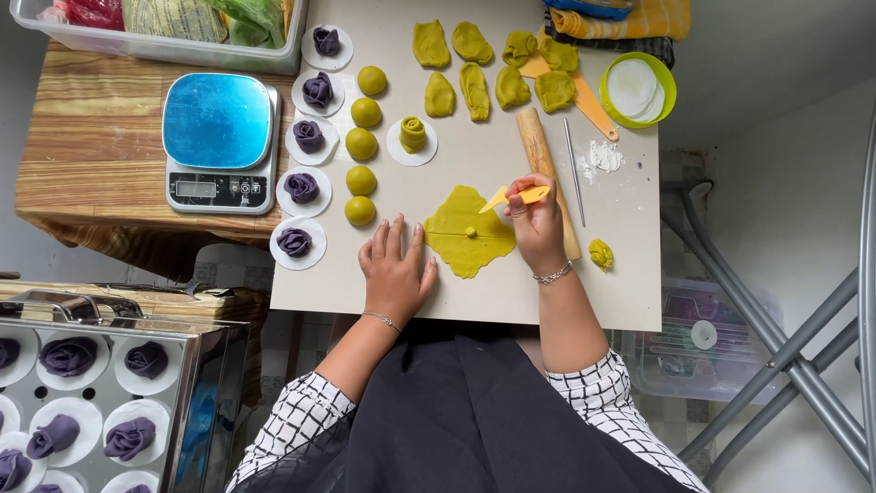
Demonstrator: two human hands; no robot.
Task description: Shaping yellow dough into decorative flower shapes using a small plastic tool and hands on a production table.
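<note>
Right now my right hand (537,222) is closed around a small yellow plastic cutter (511,196), fingers pinched on its handle, with its pointed tip resting at the right edge of a flattened sheet of green dough (465,239). That sheet lies on the pale bench (620,274) directly in front of me, irregular in outline, with a tiny green bead of dough at its middle. My left hand (395,269) holds nothing; it lies flat and open on the bench, fingers spread and pointing away from me, its fingertips just beside the left edge of the sheet.

Just behind my right hand a wooden rolling pin (540,155) lies lengthwise, running far to near, and a thin metal skewer (573,169) lies to its right beside a dusting of white flour (602,157). A small rolled scrap of green dough (599,253) sits to the right of my wrist.

Left of the sheet, five green dough balls (361,144) stand in a column, and further left a column of purple dough roses (307,137) rests on round white papers. One green dough rose (412,134) stands on its own paper, far of the sheet. At the far edge lie several flattened green dough pieces (474,82), and a green bowl (668,80) of white paper rounds sits far right.

Off the bench to the left stands a blue-topped kitchen scale (219,137), and near left a metal tray (173,402) holds more purple roses.
</note>
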